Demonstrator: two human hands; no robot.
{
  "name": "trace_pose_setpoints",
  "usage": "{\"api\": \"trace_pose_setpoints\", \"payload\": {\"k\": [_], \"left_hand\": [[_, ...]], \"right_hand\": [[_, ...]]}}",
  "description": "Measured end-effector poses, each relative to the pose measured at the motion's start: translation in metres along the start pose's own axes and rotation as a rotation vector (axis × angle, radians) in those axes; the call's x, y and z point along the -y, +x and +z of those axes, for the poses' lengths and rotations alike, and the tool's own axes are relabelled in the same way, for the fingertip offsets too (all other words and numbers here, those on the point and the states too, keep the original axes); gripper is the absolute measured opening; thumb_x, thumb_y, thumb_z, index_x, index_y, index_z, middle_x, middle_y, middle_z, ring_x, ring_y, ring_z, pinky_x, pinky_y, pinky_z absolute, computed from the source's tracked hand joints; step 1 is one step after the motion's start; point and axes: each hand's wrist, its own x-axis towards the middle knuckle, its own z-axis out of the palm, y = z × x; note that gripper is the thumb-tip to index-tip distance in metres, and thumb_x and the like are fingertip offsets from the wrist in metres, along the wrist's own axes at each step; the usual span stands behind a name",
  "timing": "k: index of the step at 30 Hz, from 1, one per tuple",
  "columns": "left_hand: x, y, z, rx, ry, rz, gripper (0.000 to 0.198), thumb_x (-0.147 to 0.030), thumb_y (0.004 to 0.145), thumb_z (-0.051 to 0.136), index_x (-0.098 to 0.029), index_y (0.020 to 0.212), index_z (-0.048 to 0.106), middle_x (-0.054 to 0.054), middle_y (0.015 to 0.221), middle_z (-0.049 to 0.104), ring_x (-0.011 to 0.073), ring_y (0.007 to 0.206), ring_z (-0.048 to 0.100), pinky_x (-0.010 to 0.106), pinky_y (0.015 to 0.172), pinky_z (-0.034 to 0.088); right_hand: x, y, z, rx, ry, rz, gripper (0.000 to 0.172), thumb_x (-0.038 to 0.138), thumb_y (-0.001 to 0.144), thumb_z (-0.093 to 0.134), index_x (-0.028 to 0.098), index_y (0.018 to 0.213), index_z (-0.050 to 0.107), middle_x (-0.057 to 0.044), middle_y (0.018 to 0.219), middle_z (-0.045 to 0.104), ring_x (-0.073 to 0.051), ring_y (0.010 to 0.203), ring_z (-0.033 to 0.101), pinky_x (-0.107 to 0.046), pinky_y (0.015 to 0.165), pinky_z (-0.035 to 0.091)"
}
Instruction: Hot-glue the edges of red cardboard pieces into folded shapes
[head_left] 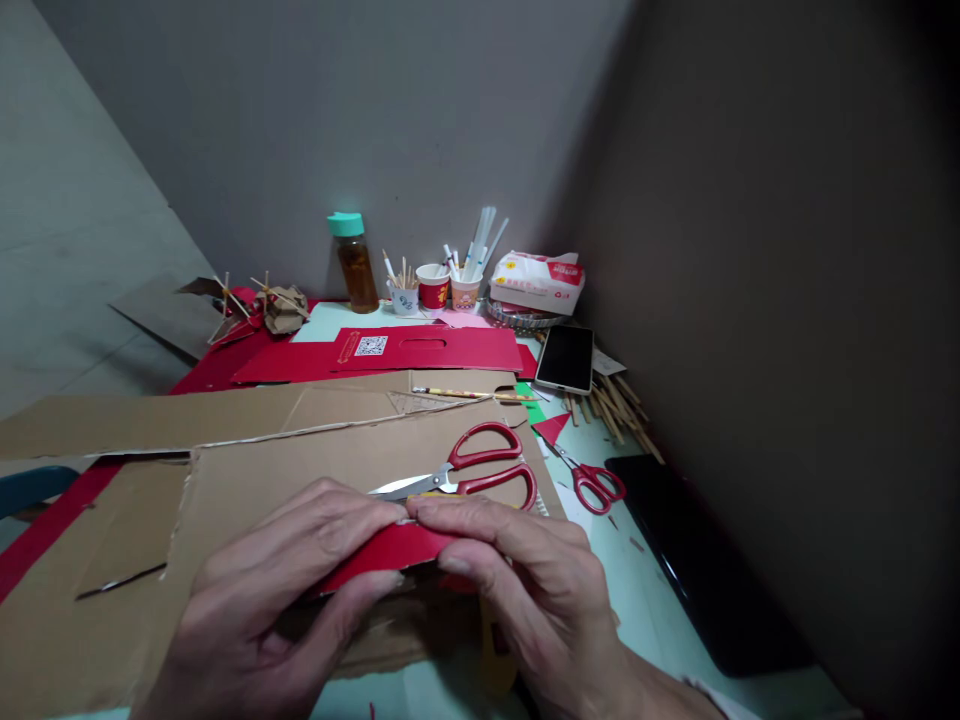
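Between my two hands is a piece of red card (394, 550), bent along its upper edge. My left hand (292, 570) pinches its left part, with fingers on top and thumb below. My right hand (529, 570) pinches the right end the same way, and the fingertips of both hands nearly meet. Just beyond my fingers, large red-handled scissors (450, 478) lie on the brown cardboard (300, 465), their blade tips hidden behind my left hand. Smaller red-handled scissors (592, 482) rest farther right.
Red printed card (465, 350) and a pencil (472, 394) lie behind the cardboard. At the back stand a bottle (356, 265), paper cups (433, 290) holding sticks and straws, and a tissue pack (536, 280). A phone (565, 358), wooden sticks (615, 405) and a black panel (697, 570) line the right side.
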Motion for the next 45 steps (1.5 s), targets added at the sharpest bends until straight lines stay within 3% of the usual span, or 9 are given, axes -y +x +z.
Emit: {"api": "trace_pose_setpoints", "payload": {"k": [6, 10, 16, 19, 24, 32, 35, 37, 45], "left_hand": [[-0.001, 0.0, -0.001, -0.002, 0.04, -0.017, 0.023, -0.018, 0.084, 0.071, -0.025, 0.106, 0.075, 0.005, 0.093, 0.08, 0.0201, 0.082, 0.075, 0.026, 0.076, 0.063], [0.001, 0.0, -0.009, 0.16, 0.047, 0.039, 0.032, -0.016, 0.082, 0.072, -0.026, 0.112, 0.069, 0.003, 0.094, 0.08, 0.0187, 0.079, 0.076, 0.021, 0.068, 0.063], [0.011, -0.01, -0.014, 0.197, 0.074, 0.022, 0.037, -0.015, 0.085, 0.069, -0.027, 0.12, 0.065, 0.004, 0.104, 0.078, 0.0195, 0.088, 0.075, 0.023, 0.071, 0.062], [0.009, -0.011, -0.009, 0.197, 0.073, 0.059, 0.04, -0.015, 0.086, 0.068, -0.029, 0.124, 0.064, 0.002, 0.1, 0.078, 0.0189, 0.086, 0.073, 0.024, 0.072, 0.06], [0.0, -0.016, 0.001, 0.014, 0.067, 0.081, 0.034, -0.021, 0.088, 0.068, -0.032, 0.12, 0.068, 0.0, 0.097, 0.076, 0.0192, 0.086, 0.068, 0.029, 0.08, 0.055], [0.005, -0.014, -0.01, 0.014, 0.121, 0.104, 0.037, -0.013, 0.089, 0.066, -0.031, 0.121, 0.069, 0.0, 0.101, 0.076, 0.02, 0.09, 0.069, 0.031, 0.085, 0.057], [0.018, -0.006, -0.019, 0.222, 0.18, 0.391, 0.047, -0.011, 0.084, 0.071, -0.025, 0.129, 0.066, 0.001, 0.1, 0.078, 0.0165, 0.086, 0.071, 0.023, 0.08, 0.059], [0.019, -0.004, -0.019, 0.263, 0.191, 0.392, 0.052, -0.006, 0.083, 0.07, -0.023, 0.132, 0.064, 0.003, 0.103, 0.077, 0.017, 0.091, 0.071, 0.023, 0.083, 0.059], [-0.02, -0.002, 0.007, -0.132, -0.059, -0.275, 0.024, -0.018, 0.09, 0.067, -0.037, 0.101, 0.077, -0.007, 0.096, 0.075, 0.012, 0.085, 0.068, 0.018, 0.078, 0.053]], "right_hand": [[0.001, -0.001, -0.001, 0.011, -0.042, 0.011, 0.025, 0.012, 0.096, 0.066, 0.022, 0.116, 0.074, -0.003, 0.106, 0.081, -0.013, 0.097, 0.077, -0.018, 0.089, 0.06], [0.002, -0.007, -0.003, 0.103, -0.051, -0.03, 0.026, 0.012, 0.098, 0.062, 0.019, 0.123, 0.068, -0.006, 0.113, 0.078, -0.014, 0.103, 0.075, -0.019, 0.096, 0.057], [0.0, -0.016, -0.003, 0.169, -0.03, 0.066, 0.059, 0.015, 0.101, 0.061, 0.03, 0.151, 0.035, -0.001, 0.131, 0.072, -0.01, 0.12, 0.067, -0.017, 0.107, 0.049], [-0.001, -0.016, -0.002, 0.146, -0.054, 0.003, 0.057, 0.016, 0.1, 0.062, 0.028, 0.151, 0.038, -0.004, 0.131, 0.071, -0.012, 0.121, 0.067, -0.02, 0.108, 0.05], [0.004, -0.016, 0.0, 0.064, -0.106, -0.041, 0.057, 0.015, 0.095, 0.069, 0.026, 0.147, 0.046, -0.003, 0.125, 0.074, -0.013, 0.115, 0.071, -0.018, 0.105, 0.053], [0.006, -0.014, 0.003, 0.035, -0.073, -0.094, 0.04, 0.01, 0.096, 0.065, 0.021, 0.134, 0.061, -0.005, 0.116, 0.078, -0.016, 0.105, 0.074, -0.025, 0.097, 0.06], [0.002, -0.013, 0.004, 0.03, -0.088, -0.142, 0.037, 0.006, 0.094, 0.064, 0.016, 0.129, 0.064, -0.008, 0.111, 0.079, -0.017, 0.103, 0.075, -0.024, 0.096, 0.06], [0.0, -0.012, 0.004, 0.026, -0.114, -0.143, 0.038, 0.005, 0.094, 0.065, 0.017, 0.13, 0.063, -0.008, 0.111, 0.079, -0.015, 0.103, 0.075, -0.021, 0.097, 0.058], [0.003, -0.007, -0.002, 0.038, 0.211, 0.269, 0.052, 0.029, 0.097, 0.067, 0.034, 0.146, 0.049, -0.001, 0.132, 0.07, -0.016, 0.122, 0.067, -0.027, 0.103, 0.055]]}}
